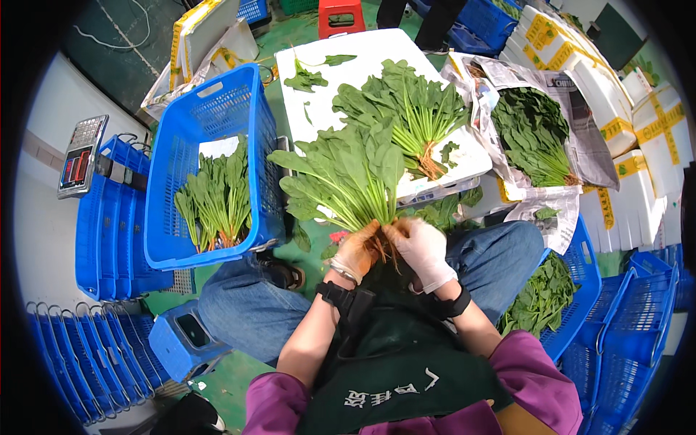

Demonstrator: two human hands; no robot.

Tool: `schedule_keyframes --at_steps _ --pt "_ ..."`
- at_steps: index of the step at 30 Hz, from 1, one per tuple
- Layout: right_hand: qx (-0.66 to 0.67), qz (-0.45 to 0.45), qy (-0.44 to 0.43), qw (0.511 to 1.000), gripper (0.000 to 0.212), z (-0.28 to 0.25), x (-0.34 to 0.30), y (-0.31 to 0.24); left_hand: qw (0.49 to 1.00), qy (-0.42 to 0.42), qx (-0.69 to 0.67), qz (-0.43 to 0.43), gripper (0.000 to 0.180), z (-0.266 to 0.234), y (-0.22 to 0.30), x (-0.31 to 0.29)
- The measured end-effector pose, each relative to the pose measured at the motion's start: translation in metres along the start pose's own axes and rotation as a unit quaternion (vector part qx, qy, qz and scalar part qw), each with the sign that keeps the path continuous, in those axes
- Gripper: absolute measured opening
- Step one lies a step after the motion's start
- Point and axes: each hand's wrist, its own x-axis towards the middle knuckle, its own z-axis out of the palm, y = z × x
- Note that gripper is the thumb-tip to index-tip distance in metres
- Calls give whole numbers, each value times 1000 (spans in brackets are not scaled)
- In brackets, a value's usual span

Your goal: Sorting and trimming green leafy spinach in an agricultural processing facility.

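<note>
My left hand (357,252) and my right hand (422,252), the right in a white glove, meet at the root end of a bunch of spinach (341,170). Both are closed round its stems, and reddish roots hang between them. The leaves fan away from me, to the left over the near edge of a white foam surface (297,119). A second spinach bunch (413,109) lies there just behind, roots toward me. Loose leaves (308,76) are scattered at that surface's far left.
Left stands a blue crate (163,196) holding spinach (217,192). On the right, more spinach (533,134) rests on newspaper (591,145); below it another blue crate (583,264) holds loose leaves. A scale (82,156), a blue stool (174,348), a red stool (341,16) and foam boxes (609,188) stand around.
</note>
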Motion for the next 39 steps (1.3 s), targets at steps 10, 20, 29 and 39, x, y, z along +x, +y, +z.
schedule_keyframes --at_steps 10,20,29,39 --pt "-286 -200 147 926 19 15 26 -32 994 67 -77 22 31 -2 -13 2" --pt "347 -97 89 929 9 11 -34 7 990 -37 -136 -26 38 -20 -5 3" --pt "-128 -162 189 960 21 -24 -5 22 991 60 -115 -19 37 -11 13 -6" --pt "-64 -53 156 984 21 19 14 -10 992 97 45 72 27 -7 -3 2"
